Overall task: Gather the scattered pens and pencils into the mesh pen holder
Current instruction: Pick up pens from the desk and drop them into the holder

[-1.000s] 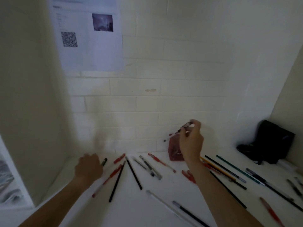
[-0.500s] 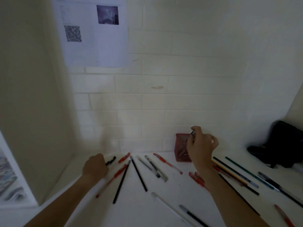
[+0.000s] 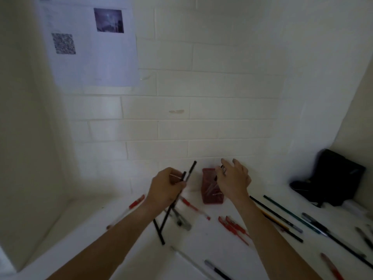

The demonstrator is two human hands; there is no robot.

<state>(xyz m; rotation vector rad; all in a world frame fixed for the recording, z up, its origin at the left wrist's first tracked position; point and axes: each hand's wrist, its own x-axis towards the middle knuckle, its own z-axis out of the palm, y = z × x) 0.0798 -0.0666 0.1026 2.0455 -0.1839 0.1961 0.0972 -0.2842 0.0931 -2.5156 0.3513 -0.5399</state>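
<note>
One view only, from the head camera, and the red mesh pen holder [image 3: 213, 186] standing on the white table [image 3: 201, 249] by the brick wall serves as the landmark.

Just left of the holder, the left hand [image 3: 166, 186] is closed around two black pens [image 3: 186, 174], held off the table. Their long axis runs steeply up and tilts right, upper ends leaning toward the holder's mouth, lower ends hanging below the fist. The wrist is cocked upward, the forearm reaching in from the lower left.

Just right of the holder, the right hand [image 3: 234, 179] hovers over its rim with fingers spread and loose. Something dark shows at the fingertips, but whether it is gripped I cannot tell. A few pens already lie inside the mesh.

The left hand looks nearer to a drop: its pens probably need carrying rightward and tipping upright over the opening.

Many pens remain scattered: red ones [image 3: 234, 227] in front of the holder, long dark ones [image 3: 276, 218] to its right front.
</note>
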